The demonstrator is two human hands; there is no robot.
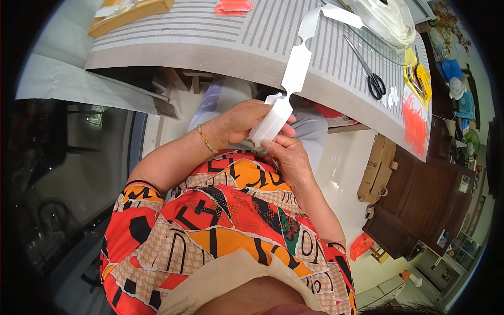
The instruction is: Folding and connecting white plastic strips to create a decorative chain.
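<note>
Centrally, white band: a long, white, paper-like band with notched, narrow necks [297, 68]; its near end is a folded bundle between both hands over the lap, and the rest runs up over the desk edge and bends right.
Left hand [239, 121]: pinching the bundle's upper left side, thumb on top, some fingers underneath.
Right hand [286, 154]: pinching the bundle's lower end, thumb against it, other fingers curled.
Desk [202, 55]: covered in a grey-striped cloth.
White heap: a loose, looped white pile [388, 21] near the band's far end; whether they join, I cannot tell.
Scissors: black-handled metal scissors [369, 73], right of the band.
Yellow packet: a bright yellow flat packet [424, 79] with metallic-looking contents, too small to identify.
Red threads: a frayed red bunch [415, 126], below the packet.
Wooden tray: a shallow, light-wood tray [137, 17], far left, holding something whitish and clear, indistinct.
Cardboard box: a brown box [377, 168] on the floor [336, 163].
</note>
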